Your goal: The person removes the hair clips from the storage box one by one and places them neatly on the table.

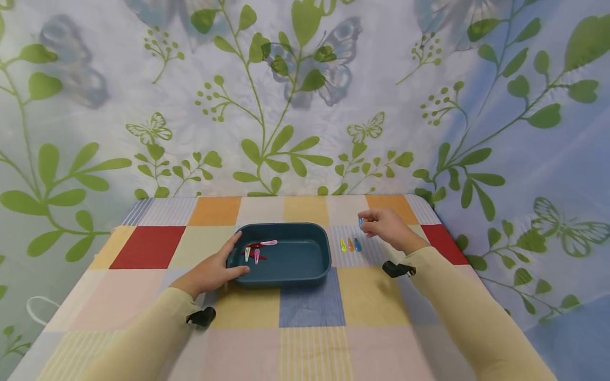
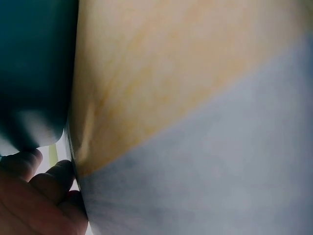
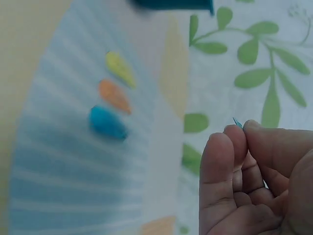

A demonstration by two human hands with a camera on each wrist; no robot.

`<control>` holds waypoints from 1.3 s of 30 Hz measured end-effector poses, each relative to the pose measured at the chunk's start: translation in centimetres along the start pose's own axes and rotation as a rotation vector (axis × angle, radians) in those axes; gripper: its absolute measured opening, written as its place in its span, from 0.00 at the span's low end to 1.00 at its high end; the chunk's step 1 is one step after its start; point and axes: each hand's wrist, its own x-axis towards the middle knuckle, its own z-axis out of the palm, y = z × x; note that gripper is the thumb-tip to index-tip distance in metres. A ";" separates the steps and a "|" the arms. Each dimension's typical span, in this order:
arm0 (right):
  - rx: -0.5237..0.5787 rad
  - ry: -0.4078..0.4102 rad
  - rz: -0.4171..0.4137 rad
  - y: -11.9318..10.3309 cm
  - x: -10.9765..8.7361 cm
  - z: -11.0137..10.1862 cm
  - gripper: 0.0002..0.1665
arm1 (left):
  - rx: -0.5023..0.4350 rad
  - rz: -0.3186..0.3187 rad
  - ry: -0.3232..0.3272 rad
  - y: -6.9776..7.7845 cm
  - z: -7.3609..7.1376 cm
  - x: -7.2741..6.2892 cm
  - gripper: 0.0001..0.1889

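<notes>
Abt midway, I'd judge. R hand (image 1: pixel 388 228) pinches a blue hair clip (image 3: pixel 238 123) betw. thumb & fingers, twd the bench's (image 1: pixel 310 307) far right corner, not yet set down. Just to its left a yellow clip (image 1: pixel 343 245), orange clip (image 1: pixel 350 244) & second blue clip (image 1: pixel 358 244) lie in a row. L hand (image 1: pixel 212 272) rests spread, fingers straightish, on the teal tray's (image 1: pixel 293 259) left end. Inside: red clips (image 1: pixel 254 245), pink clips (image 1: pixel 257 257), a whitish clip (image 1: pixel 247 254); whether those're done or left, can't tell.
</notes>
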 end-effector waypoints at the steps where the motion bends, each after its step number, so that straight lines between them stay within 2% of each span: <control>1: 0.020 0.005 0.007 0.4 0.0 0.0 0.29 | 0.001 -0.001 0.002 -0.1 0.0 0.0 0.56; 5: 0.101 0.027 0.046 1.9 -0.1 0.1 0.29 | -0.003 -0.003 0.001 -0.2 -0.1 0.0 0.56; 9: 0.126 0.058 0.110 3.1 -0.2 0.4 0.29 | -0.015 -0.005 -0.008 0.0 0.0 0.1 0.56; 14: 0.037 0.070 0.180 4.0 0.0 0.9 0.27 | -0.019 -0.010 -0.014 0.1 0.0 0.1 0.56; 18: -0.056 0.045 0.197 4.5 0.1 1.3 0.25 | -0.022 -0.012 -0.014 0.1 0.0 0.1 0.56; 26: -0.220 0.024 0.164 4.7 0.2 1.9 0.24 | -0.022 -0.009 -0.011 0.2 0.0 0.0 0.56; 32: -0.269 0.006 0.142 4.6 0.1 2.1 0.23 | -0.022 -0.010 -0.015 0.1 0.0 0.0 0.56; 39: -0.301 0.003 0.171 4.5 -0.1 2.4 0.23 | -0.019 -0.009 -0.011 0.1 0.1 0.1 0.56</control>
